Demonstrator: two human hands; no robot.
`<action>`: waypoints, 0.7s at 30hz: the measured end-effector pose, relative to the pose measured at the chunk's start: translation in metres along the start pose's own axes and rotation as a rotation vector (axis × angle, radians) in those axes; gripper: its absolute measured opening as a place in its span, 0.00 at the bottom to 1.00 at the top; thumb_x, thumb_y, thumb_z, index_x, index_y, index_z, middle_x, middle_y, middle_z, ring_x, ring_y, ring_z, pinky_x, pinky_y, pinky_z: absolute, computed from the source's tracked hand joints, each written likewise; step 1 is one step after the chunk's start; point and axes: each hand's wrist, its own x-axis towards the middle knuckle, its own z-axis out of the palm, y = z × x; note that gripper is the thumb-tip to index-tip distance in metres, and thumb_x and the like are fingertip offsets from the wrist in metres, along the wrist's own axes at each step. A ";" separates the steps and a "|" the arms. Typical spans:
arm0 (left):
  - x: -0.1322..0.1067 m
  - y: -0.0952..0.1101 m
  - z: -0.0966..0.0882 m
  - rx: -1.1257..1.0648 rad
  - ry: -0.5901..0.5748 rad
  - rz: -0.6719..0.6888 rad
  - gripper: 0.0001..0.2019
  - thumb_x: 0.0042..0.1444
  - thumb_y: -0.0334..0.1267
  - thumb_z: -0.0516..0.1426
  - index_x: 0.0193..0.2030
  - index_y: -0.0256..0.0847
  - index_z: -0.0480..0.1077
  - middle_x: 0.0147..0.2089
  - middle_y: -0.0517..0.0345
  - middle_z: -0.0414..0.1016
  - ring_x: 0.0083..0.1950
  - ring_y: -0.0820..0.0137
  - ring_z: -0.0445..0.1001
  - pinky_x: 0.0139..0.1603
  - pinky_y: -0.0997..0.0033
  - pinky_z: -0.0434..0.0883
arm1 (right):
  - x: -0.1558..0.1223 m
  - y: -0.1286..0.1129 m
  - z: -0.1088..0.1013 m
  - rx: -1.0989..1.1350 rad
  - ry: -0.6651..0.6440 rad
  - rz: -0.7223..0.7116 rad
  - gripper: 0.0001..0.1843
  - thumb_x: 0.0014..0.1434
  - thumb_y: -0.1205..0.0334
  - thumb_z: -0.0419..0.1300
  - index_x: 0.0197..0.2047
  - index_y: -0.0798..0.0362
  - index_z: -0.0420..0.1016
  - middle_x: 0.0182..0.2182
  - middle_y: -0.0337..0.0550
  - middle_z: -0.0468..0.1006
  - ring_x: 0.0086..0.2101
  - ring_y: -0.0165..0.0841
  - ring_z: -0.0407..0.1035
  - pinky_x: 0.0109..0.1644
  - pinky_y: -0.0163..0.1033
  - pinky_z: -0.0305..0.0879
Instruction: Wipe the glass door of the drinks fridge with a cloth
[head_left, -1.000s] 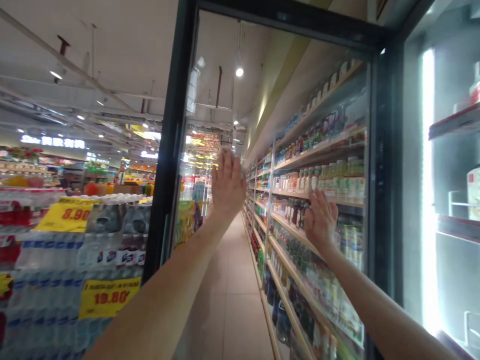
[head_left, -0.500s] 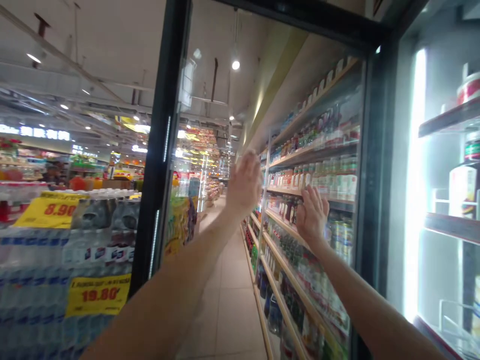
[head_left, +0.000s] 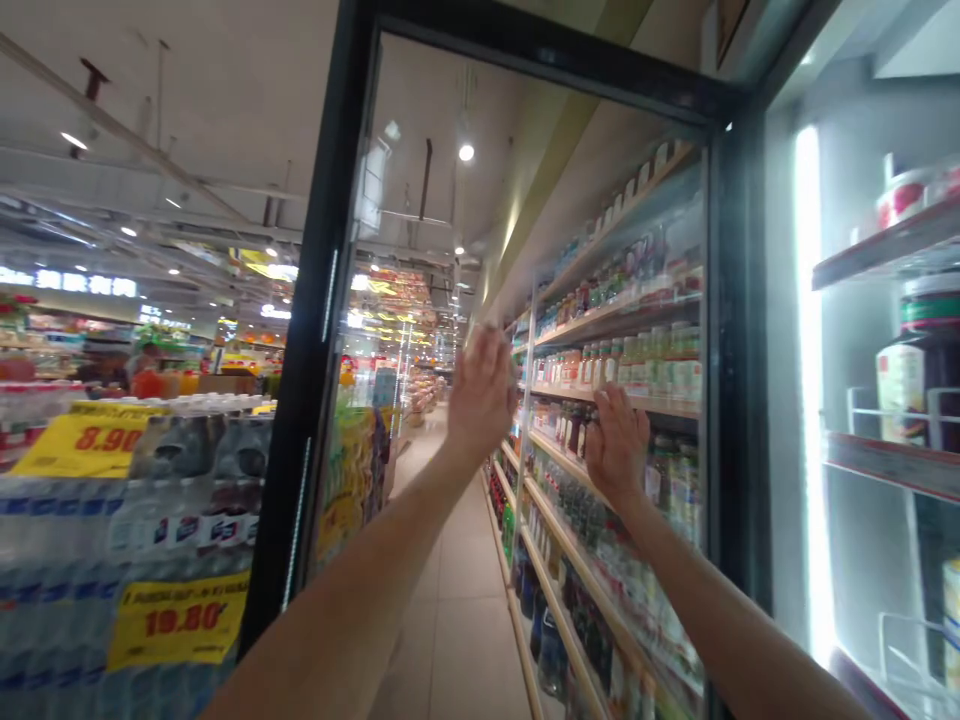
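Glass door (head_left: 551, 340); cooler (head_left: 781, 420) with apparent bottle (head_left: 930, 375)

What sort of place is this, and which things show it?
Probably a supermarket: there are yellow price signs, long shelves of bottles and a lit cabinet with its glass door open.

One left hand (head_left: 482, 398), one right hand (head_left: 618, 443), so two bare hands total. Just one framed glass door (head_left: 300, 330) tho, plus one tall light strip (head_left: 814, 400) on the right. Two big yellow price signs (head_left: 178, 622) near left, plastic bottles (head_left: 45, 590) there? Too many to count.
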 end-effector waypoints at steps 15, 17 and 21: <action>-0.009 -0.026 -0.008 0.023 -0.063 0.140 0.25 0.61 0.37 0.44 0.64 0.33 0.53 0.69 0.45 0.49 0.71 0.61 0.41 0.68 0.52 0.49 | -0.001 0.001 0.001 -0.005 0.008 -0.019 0.26 0.61 0.61 0.46 0.63 0.50 0.58 0.60 0.51 0.64 0.62 0.38 0.54 0.63 0.50 0.46; -0.010 -0.016 -0.003 0.025 -0.137 0.345 0.24 0.61 0.38 0.44 0.64 0.37 0.54 0.69 0.50 0.51 0.71 0.65 0.43 0.69 0.55 0.47 | -0.001 0.002 0.001 -0.009 0.011 -0.027 0.26 0.61 0.61 0.45 0.62 0.51 0.58 0.60 0.51 0.65 0.61 0.38 0.55 0.62 0.49 0.47; -0.001 -0.044 -0.013 0.055 0.027 0.018 0.27 0.62 0.42 0.45 0.66 0.37 0.48 0.70 0.45 0.48 0.71 0.60 0.43 0.68 0.47 0.43 | 0.000 0.003 0.001 -0.026 0.007 -0.024 0.25 0.61 0.61 0.45 0.62 0.50 0.59 0.59 0.51 0.65 0.61 0.39 0.56 0.62 0.49 0.47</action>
